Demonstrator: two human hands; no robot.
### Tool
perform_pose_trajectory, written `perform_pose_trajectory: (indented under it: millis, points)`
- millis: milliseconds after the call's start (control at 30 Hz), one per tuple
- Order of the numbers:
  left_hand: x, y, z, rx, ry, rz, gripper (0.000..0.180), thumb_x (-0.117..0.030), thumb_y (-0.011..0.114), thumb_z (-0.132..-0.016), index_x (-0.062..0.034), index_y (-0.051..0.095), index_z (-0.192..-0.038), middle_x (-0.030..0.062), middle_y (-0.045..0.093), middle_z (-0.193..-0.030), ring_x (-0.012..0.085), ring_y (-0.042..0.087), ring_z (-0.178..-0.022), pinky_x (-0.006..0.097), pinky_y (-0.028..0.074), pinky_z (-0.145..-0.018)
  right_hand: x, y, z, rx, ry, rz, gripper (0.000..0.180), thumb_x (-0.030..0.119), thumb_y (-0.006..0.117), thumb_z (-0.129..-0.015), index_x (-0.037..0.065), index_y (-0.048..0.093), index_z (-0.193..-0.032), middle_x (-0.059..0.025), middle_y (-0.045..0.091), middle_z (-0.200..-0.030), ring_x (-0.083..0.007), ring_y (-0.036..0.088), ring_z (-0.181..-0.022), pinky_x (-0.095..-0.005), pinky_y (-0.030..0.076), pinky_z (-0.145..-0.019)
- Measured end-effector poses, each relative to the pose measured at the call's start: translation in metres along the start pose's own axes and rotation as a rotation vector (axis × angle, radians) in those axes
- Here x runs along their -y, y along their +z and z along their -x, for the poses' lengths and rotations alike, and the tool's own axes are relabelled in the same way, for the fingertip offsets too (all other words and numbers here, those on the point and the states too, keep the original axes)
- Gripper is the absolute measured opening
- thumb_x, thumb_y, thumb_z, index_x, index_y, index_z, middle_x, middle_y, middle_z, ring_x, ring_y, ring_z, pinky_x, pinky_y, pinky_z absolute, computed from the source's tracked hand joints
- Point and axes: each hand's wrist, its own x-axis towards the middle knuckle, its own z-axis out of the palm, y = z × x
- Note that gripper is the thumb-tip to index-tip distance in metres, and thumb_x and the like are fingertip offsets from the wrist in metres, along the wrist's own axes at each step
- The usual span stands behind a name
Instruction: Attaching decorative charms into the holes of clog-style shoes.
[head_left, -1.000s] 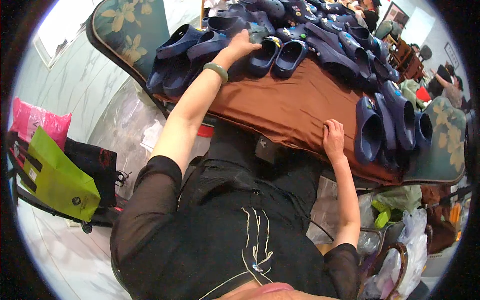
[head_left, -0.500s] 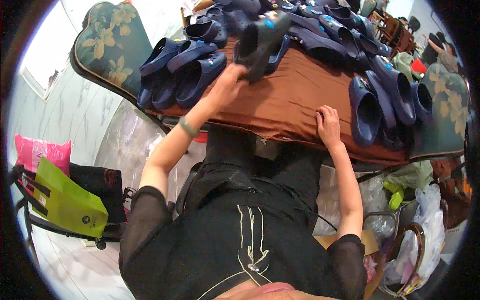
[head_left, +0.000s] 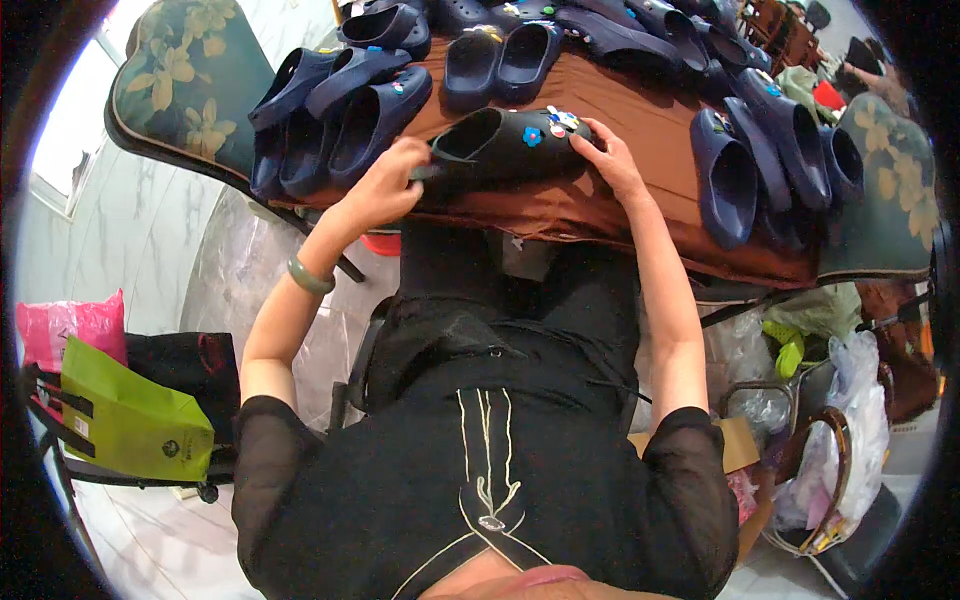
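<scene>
A black clog lies sideways between my hands over the near part of the brown-covered table. Blue and white flower charms sit on its toe end. My left hand is closed at its heel end, with the fingers slightly blurred. At the toe, my right hand grips the clog beside the charms, thumb on the near side. Just beyond stands a pair of navy clogs, openings toward me. More navy clogs are stacked to the left, and another group stands to the right.
Further clogs crowd the table's far side. Flower-patterned padded chair backs flank the table. A lime-green bag and a pink package rest at the left. Clear plastic bags fill the lower right.
The black clog has come down toward me from above the navy pair and turned sideways. My right hand has left the table edge and taken hold of its toe.
</scene>
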Motion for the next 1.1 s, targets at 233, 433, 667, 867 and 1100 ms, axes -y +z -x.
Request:
perform_pose_trajectory:
  millis: [233, 433, 667, 867, 1100]
  points:
    - [-0.032, 0.013, -0.062, -0.365, -0.299, -0.073, 0.019, -0.019, 0.058, -0.087, 0.0006, 0.057, -0.088, 0.0145, 0.057, -0.080, 0.0288, 0.057, -0.082, 0.036, 0.044, -0.074, 0.026, -0.020, 0.018, 0.209, 0.019, -0.095, 0.062, 0.019, 0.076, -0.073, 0.004, 0.045, -0.125, -0.0098, 0.054, -0.117, -0.0203, 0.054, -0.106, -0.0326, 0.042, -0.093]
    - [-0.052, 0.019, -0.080, -0.208, -0.380, -0.149, 0.030, -0.028, 0.064, -0.084, -0.0005, 0.056, -0.093, 0.0158, 0.057, -0.082, 0.0300, 0.056, -0.084, 0.039, 0.045, -0.073, 0.057, -0.020, 0.017, 0.310, -0.011, 0.033, 0.062, 0.024, 0.073, -0.077, 0.006, 0.044, -0.128, -0.0105, 0.049, -0.123, -0.0208, 0.046, -0.117, -0.0328, 0.038, -0.098]
    - [-0.048, 0.051, -0.040, -0.566, -0.068, -0.190, 0.026, -0.010, 0.063, -0.081, -0.0023, 0.053, -0.104, 0.0161, 0.055, -0.100, 0.0342, 0.052, -0.097, 0.038, 0.043, -0.083, 0.066, -0.009, 0.001, 0.467, -0.261, 0.256, 0.056, 0.034, 0.065, -0.080, 0.006, 0.047, -0.125, -0.0101, 0.047, -0.122, -0.0213, 0.043, -0.118, -0.0313, 0.031, -0.103]
    - [-0.049, 0.040, -0.003, -0.341, -0.059, -0.443, 0.029, 0.006, 0.053, -0.079, -0.0030, 0.054, -0.106, 0.0141, 0.056, -0.099, 0.0330, 0.052, -0.095, 0.040, 0.041, -0.083, 0.072, -0.010, 0.004, 0.429, -0.279, 0.294, 0.044, 0.023, 0.060, -0.083, 0.009, 0.051, -0.123, -0.0078, 0.042, -0.133, -0.0204, 0.039, -0.123, -0.0329, 0.030, -0.105]
    - [-0.006, 0.031, -0.038, 0.131, -0.703, 2.163, 0.039, -0.028, 0.056, -0.083, 0.0064, 0.058, -0.100, 0.0134, 0.063, -0.100, 0.0206, 0.059, -0.096, 0.033, 0.045, -0.084, 0.071, 0.006, -0.001, 0.485, -0.380, 0.406, 0.036, 0.020, 0.054, -0.090, 0.006, 0.051, -0.123, -0.0123, 0.053, -0.124, -0.0235, 0.050, -0.115, -0.0318, 0.039, -0.096]
